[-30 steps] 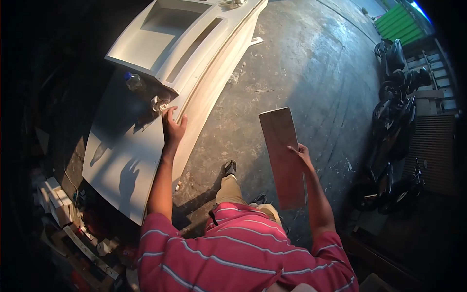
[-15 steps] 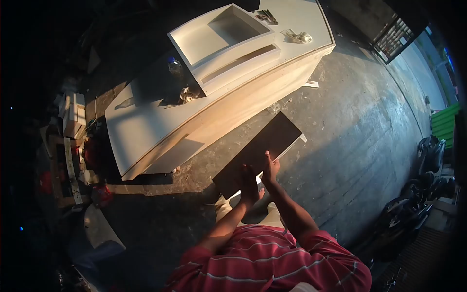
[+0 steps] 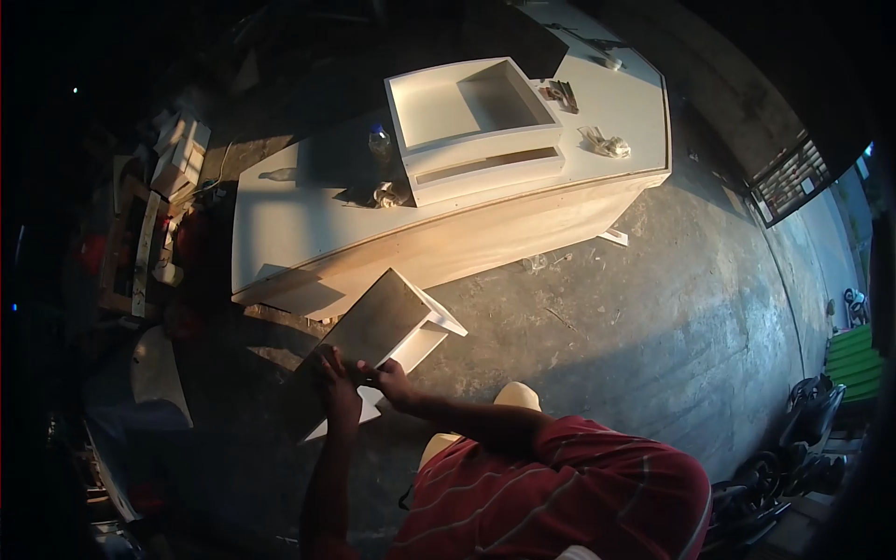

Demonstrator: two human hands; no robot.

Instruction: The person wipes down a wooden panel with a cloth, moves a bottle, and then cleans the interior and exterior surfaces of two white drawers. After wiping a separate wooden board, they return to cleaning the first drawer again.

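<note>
A long box-like panel piece (image 3: pixel 369 317), dark on its upper face with white edges and an open white inner side, is tilted in front of me beside the big worktop. My left hand (image 3: pixel 340 385) lies against its dark face near the lower end; its fingers are partly lost in shadow. Just right of it, my right hand (image 3: pixel 390 381) is closed on the piece's near edge. The two hands are close together.
A white open-topped box (image 3: pixel 476 112) stands on the white worktop (image 3: pixel 317 210), with a blue-capped bottle (image 3: pixel 379 140) and crumpled material (image 3: pixel 607 143). Wood pieces (image 3: pixel 177 159) lie left. Motorcycles (image 3: pixel 775 467) and a green panel (image 3: pixel 849 362) are right.
Both hands and the piece have shifted left in view. The piece has turned, so its open white side now shows. The worktop sits lower and further right in view.
</note>
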